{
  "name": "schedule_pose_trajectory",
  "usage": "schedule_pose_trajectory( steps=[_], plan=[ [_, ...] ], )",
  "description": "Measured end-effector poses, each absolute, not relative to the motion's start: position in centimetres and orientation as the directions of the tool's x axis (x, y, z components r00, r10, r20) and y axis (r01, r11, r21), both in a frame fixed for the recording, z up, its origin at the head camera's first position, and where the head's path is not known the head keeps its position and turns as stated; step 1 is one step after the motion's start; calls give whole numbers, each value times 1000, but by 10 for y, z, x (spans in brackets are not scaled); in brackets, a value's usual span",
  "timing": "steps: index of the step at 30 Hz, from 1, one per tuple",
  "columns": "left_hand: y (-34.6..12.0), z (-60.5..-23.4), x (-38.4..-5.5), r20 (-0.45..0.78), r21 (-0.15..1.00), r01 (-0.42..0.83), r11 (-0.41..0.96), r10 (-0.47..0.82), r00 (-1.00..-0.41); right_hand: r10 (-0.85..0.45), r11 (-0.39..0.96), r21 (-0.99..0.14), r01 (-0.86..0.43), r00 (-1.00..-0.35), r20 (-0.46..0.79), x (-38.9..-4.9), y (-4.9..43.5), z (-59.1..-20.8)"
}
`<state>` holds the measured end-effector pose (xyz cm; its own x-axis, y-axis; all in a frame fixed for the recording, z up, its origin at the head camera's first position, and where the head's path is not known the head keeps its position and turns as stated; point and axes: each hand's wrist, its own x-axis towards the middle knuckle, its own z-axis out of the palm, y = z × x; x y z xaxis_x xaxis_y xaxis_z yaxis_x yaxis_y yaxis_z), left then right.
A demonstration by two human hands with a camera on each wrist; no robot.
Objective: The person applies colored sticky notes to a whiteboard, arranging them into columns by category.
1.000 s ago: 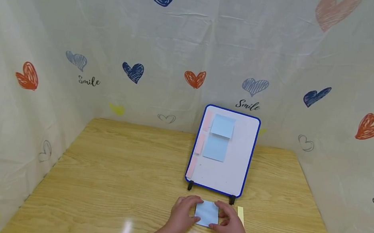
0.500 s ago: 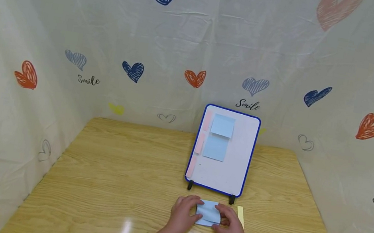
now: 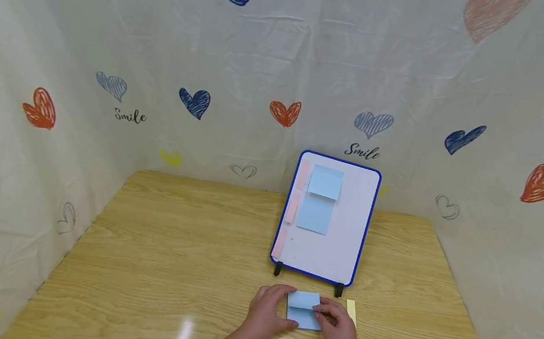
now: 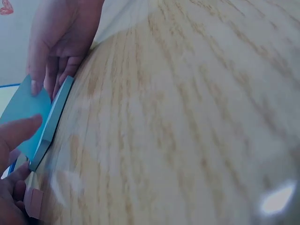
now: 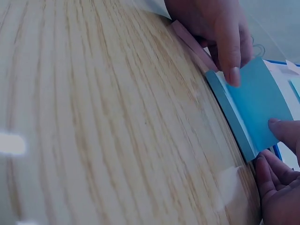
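A pad of light blue sticky notes [image 3: 301, 319] lies on the table in the head view. Its top sticky note [image 3: 303, 300] is bent up from the near edge towards the far side. My left hand [image 3: 266, 312] grips the pad's left side, thumb at the near edge and fingers at the far edge. My right hand [image 3: 340, 327] pinches the raised note at its right side. In the right wrist view, the right thumb [image 5: 285, 133] lies against the lifted sheet, and the pad's thick edge [image 5: 229, 117] shows below it.
A blue-framed whiteboard [image 3: 341, 232] stands behind the hands on black feet [image 3: 339, 289]. It bears two blue notes [image 3: 315, 216] and several pink strips [image 3: 292, 207]. A yellow strip [image 3: 351, 312] lies right of the right hand; a pink pad [image 5: 192, 43] lies by the left hand.
The top note's near edge has risen and folded back towards the far side. The right hand's fingers have drawn together on it; the left thumb has slid right along the near edge.
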<state>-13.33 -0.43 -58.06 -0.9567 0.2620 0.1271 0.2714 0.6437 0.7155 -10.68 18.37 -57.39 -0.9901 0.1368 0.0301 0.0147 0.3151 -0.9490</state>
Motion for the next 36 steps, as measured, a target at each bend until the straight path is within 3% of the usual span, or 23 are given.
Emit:
schedule_pose_trajectory(
  steps=[15, 36],
  plan=[
    [1, -583, -132, 90, 722, 210, 659, 211, -973, 213, 278, -946, 166, -971, -108, -108, 180, -568],
    [1, -579, -131, 105, 701, 219, 678, 206, -973, 238, 140, -979, 151, -964, -115, -111, 184, -575]
  ],
)
